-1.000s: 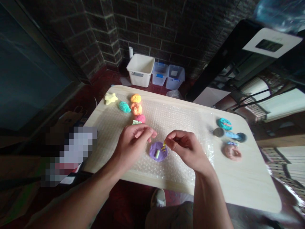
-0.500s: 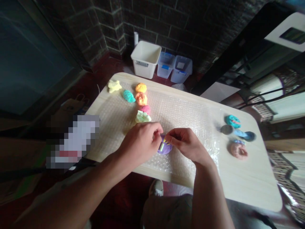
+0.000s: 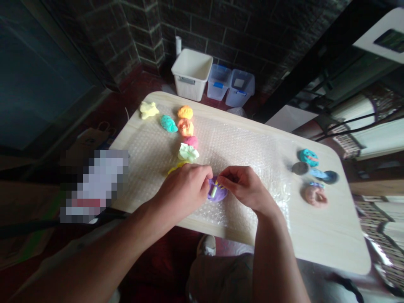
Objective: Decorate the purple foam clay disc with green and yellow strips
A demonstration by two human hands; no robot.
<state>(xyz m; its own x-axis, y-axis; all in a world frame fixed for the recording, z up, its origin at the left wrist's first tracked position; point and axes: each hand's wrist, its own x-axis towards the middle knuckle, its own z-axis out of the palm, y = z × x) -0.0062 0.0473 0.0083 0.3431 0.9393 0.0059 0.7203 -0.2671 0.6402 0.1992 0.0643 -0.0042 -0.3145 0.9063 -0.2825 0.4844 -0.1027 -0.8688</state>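
A flat purple piece of modelling clay [image 3: 218,195] lies on bubble wrap [image 3: 246,155] at the table's near side. On it are a pale green clay strip [image 3: 213,192] and several small yellow clay bits. My left hand [image 3: 192,183] is closed at its left edge, with the fingertips partly hidden and any held thing unclear. Over its right side, my right hand [image 3: 244,187] pinches a tiny yellow bit of clay [image 3: 216,182] between thumb and forefinger. Just beyond my left hand are a yellow lump [image 3: 178,167], partly covered, and a pale green lump [image 3: 188,152].
Pink [image 3: 191,142], orange [image 3: 186,127], yellow-orange [image 3: 185,112] and teal [image 3: 168,123] clay lumps and a yellow star [image 3: 149,110] sit far left. At right are a teal round [image 3: 309,157], a blue-grey piece [image 3: 315,173] and a pinkish ring [image 3: 315,196]. Bins [image 3: 192,78] stand behind the table.
The view has shifted slightly, and more of the yellow lump shows beyond my left hand. Both hands stay at the purple clay, my right fingertips moving slightly toward the green strip.
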